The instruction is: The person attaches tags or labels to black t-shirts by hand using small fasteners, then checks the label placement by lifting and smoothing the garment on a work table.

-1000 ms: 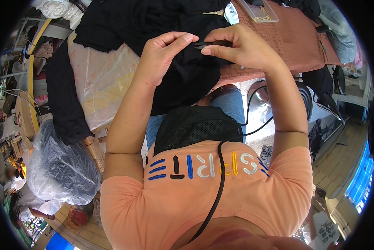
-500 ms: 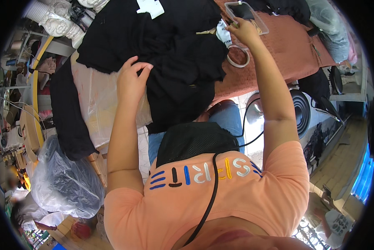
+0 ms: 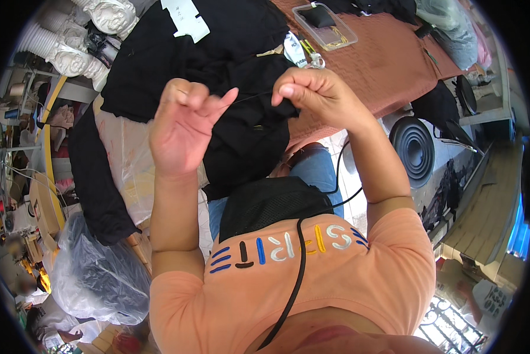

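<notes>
Thin dark thread (image 3: 253,97) spans upper centre of frame; hands apart; bare right hand (image 3: 315,97) pinched on it; bare left hand (image 3: 185,127) half-curled, can't tell its grip; overpulling could snap it; crumpled black fabric (image 3: 153,71) behind could hide snags.

Got a brown cloth-covered table (image 3: 389,71), with clear plastic sheeting (image 3: 123,141) at left. Carries a big spread of rumpled black fabric (image 3: 235,35), plus a black strip (image 3: 97,177) down the left side. Also holds a clear box (image 3: 319,36) on brown cloth, near a white piece (image 3: 294,50).
</notes>
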### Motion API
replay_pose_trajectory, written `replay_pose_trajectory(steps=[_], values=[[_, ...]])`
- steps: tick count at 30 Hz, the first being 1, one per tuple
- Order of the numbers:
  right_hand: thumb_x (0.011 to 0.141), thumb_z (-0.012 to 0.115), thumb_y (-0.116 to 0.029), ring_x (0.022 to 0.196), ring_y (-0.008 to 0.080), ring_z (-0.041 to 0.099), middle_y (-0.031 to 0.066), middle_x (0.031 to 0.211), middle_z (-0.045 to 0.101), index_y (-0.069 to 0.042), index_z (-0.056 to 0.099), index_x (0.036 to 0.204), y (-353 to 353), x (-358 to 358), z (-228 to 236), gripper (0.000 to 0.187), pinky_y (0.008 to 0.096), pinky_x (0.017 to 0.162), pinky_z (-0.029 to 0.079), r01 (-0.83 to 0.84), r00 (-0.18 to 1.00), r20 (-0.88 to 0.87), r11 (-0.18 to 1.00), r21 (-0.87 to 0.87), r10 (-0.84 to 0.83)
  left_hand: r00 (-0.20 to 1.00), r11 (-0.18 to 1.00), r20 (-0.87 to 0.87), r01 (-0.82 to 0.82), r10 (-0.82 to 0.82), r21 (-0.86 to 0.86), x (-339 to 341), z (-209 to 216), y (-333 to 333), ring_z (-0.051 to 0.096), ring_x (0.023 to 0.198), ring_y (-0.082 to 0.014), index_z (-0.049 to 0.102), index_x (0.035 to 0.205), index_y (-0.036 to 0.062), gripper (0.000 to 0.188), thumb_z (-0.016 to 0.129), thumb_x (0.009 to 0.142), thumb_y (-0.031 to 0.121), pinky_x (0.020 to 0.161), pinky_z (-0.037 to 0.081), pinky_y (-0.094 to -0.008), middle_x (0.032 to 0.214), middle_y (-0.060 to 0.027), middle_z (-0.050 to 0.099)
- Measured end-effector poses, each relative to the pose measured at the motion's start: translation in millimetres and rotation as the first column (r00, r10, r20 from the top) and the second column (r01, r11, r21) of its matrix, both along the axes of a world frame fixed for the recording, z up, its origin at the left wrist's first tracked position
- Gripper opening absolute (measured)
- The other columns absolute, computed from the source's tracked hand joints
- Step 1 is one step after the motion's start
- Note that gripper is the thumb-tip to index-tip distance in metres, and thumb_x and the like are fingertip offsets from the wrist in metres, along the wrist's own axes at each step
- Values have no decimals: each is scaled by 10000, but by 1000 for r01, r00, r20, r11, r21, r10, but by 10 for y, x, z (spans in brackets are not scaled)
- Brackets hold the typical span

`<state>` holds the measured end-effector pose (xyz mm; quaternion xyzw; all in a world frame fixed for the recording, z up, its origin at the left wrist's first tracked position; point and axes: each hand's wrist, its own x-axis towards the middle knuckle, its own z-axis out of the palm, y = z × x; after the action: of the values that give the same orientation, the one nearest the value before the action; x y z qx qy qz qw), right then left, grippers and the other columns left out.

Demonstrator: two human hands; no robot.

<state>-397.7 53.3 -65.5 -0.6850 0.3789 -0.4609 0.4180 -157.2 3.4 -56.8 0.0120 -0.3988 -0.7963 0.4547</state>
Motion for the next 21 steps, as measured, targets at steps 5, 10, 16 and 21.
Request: replay_pose_trajectory(steps=[5, 10, 16, 21], values=[[920, 588, -104, 658, 89, 563, 20, 747, 645, -8, 661, 940, 8, -129, -58, 122, 230, 617, 453, 506, 717, -315, 775, -378, -622, 995, 983, 71, -81, 70, 163, 100, -36, -38, 408, 592, -13, 501, 957, 47, 134, 452, 990, 168, 538, 379, -147, 803, 10, 447], [891, 631, -144, 465, 54, 511, 37, 599, 603, -40, 681, 884, -37, -139, -198, 116, 204, 410, 382, 686, 725, 176, 720, -101, -666, 869, 961, 422, -276, 257, -18, -142, -209, 208, 350, 569, 18, 612, 1151, 2, 255, 581, 923, 112, 494, 277, -134, 942, -13, 627], [893, 614, -126, 784, 149, 683, 133, 929, 683, -5, 597, 985, -2, -72, -174, 153, 191, 628, 535, 340, 635, 577, 857, 387, -513, 774, 928, 521, -354, 361, -117, -259, -301, 325, 605, 793, -52, 574, 1212, -7, 349, 643, 878, 67, 711, 469, -164, 938, -55, 675], [895, 615, -106, 773, 140, 674, 113, 920, 677, -28, 592, 1001, 12, -128, -251, 134, 211, 647, 551, 162, 496, 730, 876, 453, -470, 740, 927, 575, -363, 349, -96, -252, -328, 339, 639, 925, -118, 539, 1243, -32, 415, 664, 853, 36, 868, 484, -221, 973, -92, 678]])
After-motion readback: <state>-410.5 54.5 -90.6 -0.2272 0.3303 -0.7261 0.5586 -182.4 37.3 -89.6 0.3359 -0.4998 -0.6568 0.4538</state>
